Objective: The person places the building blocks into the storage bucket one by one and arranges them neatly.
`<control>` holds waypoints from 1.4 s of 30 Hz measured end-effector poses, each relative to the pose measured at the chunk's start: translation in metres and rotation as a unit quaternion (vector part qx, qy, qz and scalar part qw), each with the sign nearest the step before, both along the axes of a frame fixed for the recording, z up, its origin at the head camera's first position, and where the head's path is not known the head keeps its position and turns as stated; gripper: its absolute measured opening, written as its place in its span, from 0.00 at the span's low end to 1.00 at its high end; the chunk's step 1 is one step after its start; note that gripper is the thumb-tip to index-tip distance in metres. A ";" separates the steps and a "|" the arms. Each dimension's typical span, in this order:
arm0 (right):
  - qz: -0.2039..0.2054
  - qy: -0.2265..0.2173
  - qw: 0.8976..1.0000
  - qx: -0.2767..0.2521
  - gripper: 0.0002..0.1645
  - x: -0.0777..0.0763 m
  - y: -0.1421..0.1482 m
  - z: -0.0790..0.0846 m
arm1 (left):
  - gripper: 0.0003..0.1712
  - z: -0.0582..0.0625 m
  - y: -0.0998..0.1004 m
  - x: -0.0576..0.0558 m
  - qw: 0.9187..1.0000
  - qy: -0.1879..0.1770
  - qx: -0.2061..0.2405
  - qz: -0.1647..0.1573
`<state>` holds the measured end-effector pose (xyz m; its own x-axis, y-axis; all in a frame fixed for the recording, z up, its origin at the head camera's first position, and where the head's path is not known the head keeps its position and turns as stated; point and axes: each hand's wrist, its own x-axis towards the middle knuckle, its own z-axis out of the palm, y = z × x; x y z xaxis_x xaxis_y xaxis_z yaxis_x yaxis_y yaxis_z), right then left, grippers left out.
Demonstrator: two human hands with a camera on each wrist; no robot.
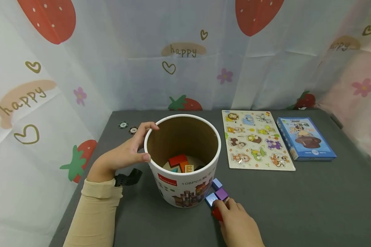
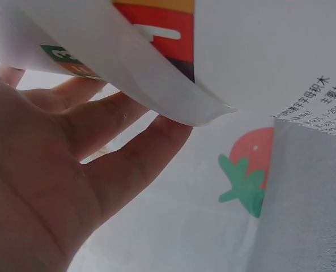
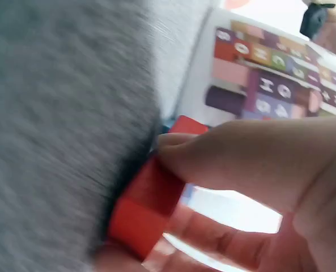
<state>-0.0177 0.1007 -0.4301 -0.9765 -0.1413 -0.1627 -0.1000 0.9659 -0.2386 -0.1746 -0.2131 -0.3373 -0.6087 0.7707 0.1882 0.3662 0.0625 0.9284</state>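
A white paper bucket point(image 1: 185, 176) with a printed castle picture stands upright on the dark grey table. My left hand point(image 1: 131, 149) grips its left rim, one fingertip hooked over the edge and the thumb at the front left. Inside lie several toy blocks, among them a red block point(image 1: 177, 160) and a tan lettered one point(image 1: 189, 168). Right of the bucket's base, my right hand point(image 1: 239, 221) pinches another red block point(image 3: 142, 218) between thumb and fingers, low at the table. Beside those fingers lie a purple block point(image 1: 221, 194) and light blue blocks point(image 1: 211, 199).
An animal puzzle board point(image 1: 256, 140) lies flat behind and right of the bucket. Next to it is a blue box point(image 1: 307, 139). Two round chips point(image 1: 123, 125) sit at the back left. A strawberry-printed curtain point(image 1: 126, 82) surrounds the table's back and sides.
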 end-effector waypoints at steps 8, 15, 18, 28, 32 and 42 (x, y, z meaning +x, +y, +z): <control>0.010 0.102 0.994 -0.048 0.26 0.000 0.016 0.033 | 0.48 0.000 -0.001 -0.001 1.000 0.007 0.001 0.000; 0.061 0.329 0.934 -0.127 0.31 -0.025 0.032 0.091 | 0.49 0.000 -0.002 0.000 1.000 0.002 0.003 0.002; 0.097 0.365 0.910 -0.170 0.31 -0.041 0.031 0.117 | 0.49 0.000 -0.001 0.000 1.000 -0.003 0.003 -0.001; 0.181 0.255 0.905 -0.289 0.24 -0.098 -0.004 0.149 | 0.49 -0.001 0.003 0.000 1.000 0.003 -0.002 0.002; 0.188 0.219 0.916 -0.279 0.18 -0.108 -0.014 0.146 | 0.52 -0.001 0.005 0.000 1.000 0.008 -0.008 0.006; 0.205 0.156 0.934 -0.249 0.15 -0.104 -0.017 0.150 | 0.57 0.000 0.001 0.001 0.999 0.027 -0.027 0.024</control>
